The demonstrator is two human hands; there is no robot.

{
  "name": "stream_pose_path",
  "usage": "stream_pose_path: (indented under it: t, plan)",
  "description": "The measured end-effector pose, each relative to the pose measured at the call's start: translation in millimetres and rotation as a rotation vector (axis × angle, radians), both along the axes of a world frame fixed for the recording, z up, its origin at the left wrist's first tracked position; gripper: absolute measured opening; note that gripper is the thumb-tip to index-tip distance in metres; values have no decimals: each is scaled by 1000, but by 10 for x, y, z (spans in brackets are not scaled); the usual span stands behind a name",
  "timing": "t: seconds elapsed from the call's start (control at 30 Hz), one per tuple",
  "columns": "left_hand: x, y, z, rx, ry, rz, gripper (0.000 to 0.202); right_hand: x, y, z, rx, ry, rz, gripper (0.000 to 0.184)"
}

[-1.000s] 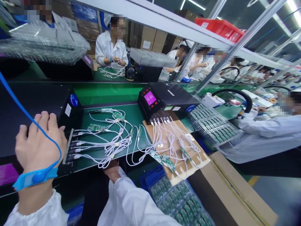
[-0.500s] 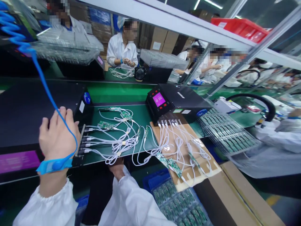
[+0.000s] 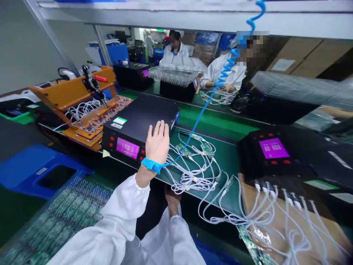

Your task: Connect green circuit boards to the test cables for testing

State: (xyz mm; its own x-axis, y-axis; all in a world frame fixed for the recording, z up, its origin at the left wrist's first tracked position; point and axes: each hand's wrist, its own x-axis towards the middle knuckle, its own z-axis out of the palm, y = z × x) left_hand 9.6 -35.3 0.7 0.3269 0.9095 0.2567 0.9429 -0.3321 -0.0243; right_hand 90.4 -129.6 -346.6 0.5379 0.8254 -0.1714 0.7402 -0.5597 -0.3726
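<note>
My left hand (image 3: pixel 157 142) lies flat, fingers stretched out, on the front right corner of a black tester box (image 3: pixel 138 123) with a magenta screen (image 3: pixel 127 148). A blue wrist strap (image 3: pixel 151 165) circles that wrist, and its coiled blue cord (image 3: pixel 209 96) runs up to the overhead rail. My right hand (image 3: pixel 172 200) sits low at the front edge of the green mat, under a tangle of white cables (image 3: pixel 193 173) with small green circuit boards (image 3: pixel 182 149); its fingers are hidden.
A second black tester (image 3: pixel 275 152) stands at the right with white cables over brown cardboard (image 3: pixel 275 213). An orange fixture (image 3: pixel 79 101) is at left, a blue stool (image 3: pixel 41 169) and a tray of boards (image 3: pixel 55 217) lower left. People in white coats work across the belt.
The view has swung sharply left. My left hand has stayed resting on the black tester, my right hand at the mat's edge. The orange fixture and blue stool have come into sight.
</note>
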Motion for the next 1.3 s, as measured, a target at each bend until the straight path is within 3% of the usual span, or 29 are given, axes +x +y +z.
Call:
stream_pose_path:
  t: [0.17,0.57,1.3]
  plan:
    - [-10,-1,-21,4,-17,-16,59,-3,-6,50,-68,15,-14,38]
    - [-6,-7,-14,-1,-40,-20,59,-12,-19,214,-105,2,58,32]
    - [-7,-11,-15,20,-34,-18,58,4,-32,173,-104,18,16,33]
